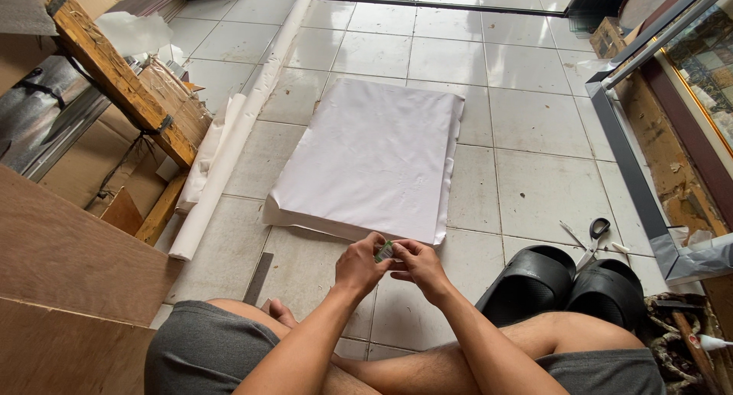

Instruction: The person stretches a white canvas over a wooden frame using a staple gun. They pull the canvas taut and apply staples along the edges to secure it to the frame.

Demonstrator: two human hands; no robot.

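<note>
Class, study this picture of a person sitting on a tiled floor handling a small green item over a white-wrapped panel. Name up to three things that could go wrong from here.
1. The small green object is pinched only at the fingers of the left hand and right hand; it might slip and drop.
2. The open scissors lie beside the black sandals near the leg; a shift could meet the blades.
3. The flat white-wrapped panel lies close ahead; leaning forward might crease its covering.

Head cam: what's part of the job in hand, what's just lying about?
In hand:
- left hand and right hand, both pinching a small green item
- white-wrapped panel just ahead

Lying about:
- scissors
- black sandals
- white roll
- ruler
</note>
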